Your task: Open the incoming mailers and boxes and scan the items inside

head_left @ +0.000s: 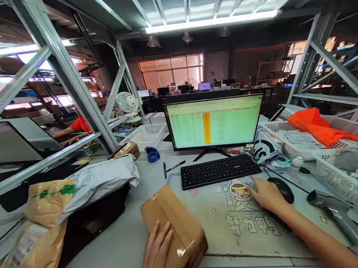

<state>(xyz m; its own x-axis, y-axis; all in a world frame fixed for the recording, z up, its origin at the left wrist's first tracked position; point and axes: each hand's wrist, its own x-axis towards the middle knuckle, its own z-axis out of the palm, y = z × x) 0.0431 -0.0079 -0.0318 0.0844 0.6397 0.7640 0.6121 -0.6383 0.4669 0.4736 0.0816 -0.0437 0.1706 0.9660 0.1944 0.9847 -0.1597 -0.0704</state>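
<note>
A taped brown cardboard box (176, 228) lies tilted at the front of the desk. My left hand (158, 247) grips it, fingers flat over its upper face and the thumb by its near edge. My right hand (265, 193) is just off the near right end of the black keyboard (220, 171), fingers partly stretched out and holding nothing that I can see. Close to its right is a black computer mouse (281, 189). Behind the keyboard, a monitor (217, 121) shows a spreadsheet with an orange column.
A handheld barcode scanner (334, 209) rests at right, before white plastic baskets (348, 183). Parcel bags (99, 182) are piled at left. Two pens (175, 165) and a blue tape roll (152, 154) lie behind the box. Another person's arm (71, 133) shows beyond the metal frame.
</note>
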